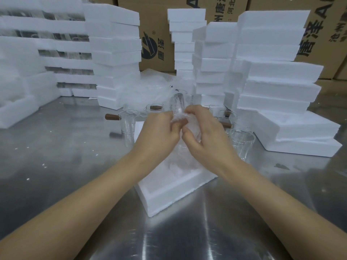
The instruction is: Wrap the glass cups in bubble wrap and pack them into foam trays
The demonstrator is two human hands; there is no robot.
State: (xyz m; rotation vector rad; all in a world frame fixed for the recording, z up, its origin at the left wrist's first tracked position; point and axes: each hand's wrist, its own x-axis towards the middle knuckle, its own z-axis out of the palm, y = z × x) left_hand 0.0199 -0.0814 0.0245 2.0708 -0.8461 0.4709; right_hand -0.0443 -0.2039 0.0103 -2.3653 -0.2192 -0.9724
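A glass cup wrapped in bubble wrap [178, 107] is held up between both hands above an open white foam tray [165, 194] on the steel table. My left hand [159, 128] pinches the wrap at its lower left. My right hand [204, 132] curls round the wrapped cup from the right. Bare ribbed glass cups stand behind the hands: one at the left [128, 122], one at the right [242, 141]. Glass pitchers with brown wooden handles [155, 107] stand further back. A loose heap of bubble wrap [150, 87] lies behind them.
Tall stacks of white foam trays stand at the left [114, 53], the middle [212, 62] and the right [277, 72]. Two foam trays [300, 136] lie at the right on the table. Cardboard boxes [155, 34] form the back wall. Foam crumbs dot the table.
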